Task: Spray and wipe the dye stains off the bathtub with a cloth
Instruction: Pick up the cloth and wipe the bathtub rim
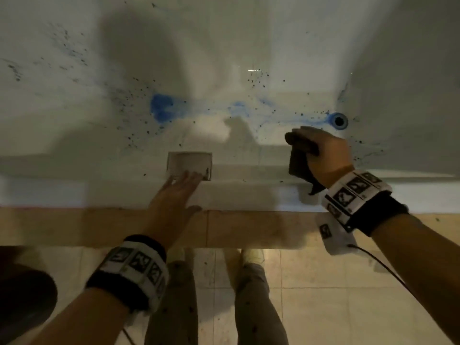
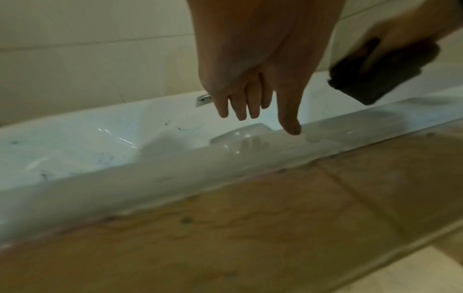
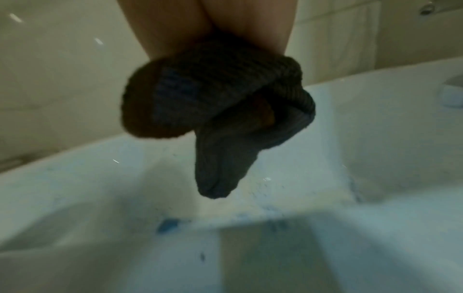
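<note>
A white bathtub (image 1: 224, 33) fills the upper head view. A bright blue dye stain (image 1: 161, 108) lies on its floor, with fainter blue streaks (image 1: 240, 108) running right toward the drain (image 1: 339, 120), and dark specks scattered around. My right hand (image 1: 323, 150) grips a dark ribbed cloth (image 1: 300, 158) above the tub's near side, close to the drain; the cloth (image 3: 220, 111) hangs bunched from the fingers over the blue stain (image 3: 167, 225). My left hand (image 1: 178, 192) is open, fingers straight, over the tub's near rim (image 2: 175, 170). No spray bottle is in view.
A square recess (image 1: 189, 165) sits in the tub's inner wall beside my left fingertips. A tan tiled ledge (image 1: 249, 227) runs along the tub's front. My legs and feet stand on the beige floor tiles (image 1: 323, 282). A chrome fitting (image 2: 203, 99) is on the far rim.
</note>
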Action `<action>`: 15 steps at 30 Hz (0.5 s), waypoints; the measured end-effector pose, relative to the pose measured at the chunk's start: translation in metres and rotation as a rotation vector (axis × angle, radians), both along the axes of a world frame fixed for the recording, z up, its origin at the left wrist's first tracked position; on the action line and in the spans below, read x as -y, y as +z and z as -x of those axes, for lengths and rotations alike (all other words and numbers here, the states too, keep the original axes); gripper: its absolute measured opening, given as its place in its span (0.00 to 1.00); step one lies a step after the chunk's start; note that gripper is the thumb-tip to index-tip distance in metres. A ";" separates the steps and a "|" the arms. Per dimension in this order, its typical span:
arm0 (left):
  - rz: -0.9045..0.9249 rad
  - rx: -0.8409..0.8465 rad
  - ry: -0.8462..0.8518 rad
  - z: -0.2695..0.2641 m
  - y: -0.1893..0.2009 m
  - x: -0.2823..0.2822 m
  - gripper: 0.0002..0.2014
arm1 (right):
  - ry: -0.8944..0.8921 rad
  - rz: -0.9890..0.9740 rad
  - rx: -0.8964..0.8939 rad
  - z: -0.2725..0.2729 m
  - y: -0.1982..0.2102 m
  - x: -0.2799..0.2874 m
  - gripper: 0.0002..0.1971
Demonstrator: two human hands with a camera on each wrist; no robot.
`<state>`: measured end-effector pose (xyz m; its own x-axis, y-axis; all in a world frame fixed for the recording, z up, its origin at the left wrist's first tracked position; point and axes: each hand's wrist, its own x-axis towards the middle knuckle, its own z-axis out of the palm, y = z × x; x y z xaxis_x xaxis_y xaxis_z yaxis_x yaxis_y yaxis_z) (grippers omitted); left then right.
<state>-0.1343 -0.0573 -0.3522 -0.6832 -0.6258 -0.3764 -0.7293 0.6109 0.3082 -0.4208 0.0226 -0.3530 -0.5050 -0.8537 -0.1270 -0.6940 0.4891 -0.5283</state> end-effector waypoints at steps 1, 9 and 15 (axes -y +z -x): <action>-0.054 -0.002 0.015 0.017 -0.002 -0.009 0.35 | 0.047 0.085 -0.021 0.000 0.010 0.001 0.22; -0.121 0.182 0.209 0.054 -0.017 -0.017 0.30 | 0.883 -0.218 -0.098 -0.042 -0.026 -0.040 0.23; -0.079 0.239 0.179 0.058 -0.015 -0.015 0.30 | 0.898 -0.079 -0.304 0.017 -0.049 -0.075 0.24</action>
<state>-0.1920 -0.0421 -0.3669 -0.4509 -0.6907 -0.5654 -0.8808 0.4467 0.1568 -0.4374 0.0977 -0.4016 0.3145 -0.9335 -0.1721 -0.9303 -0.2671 -0.2513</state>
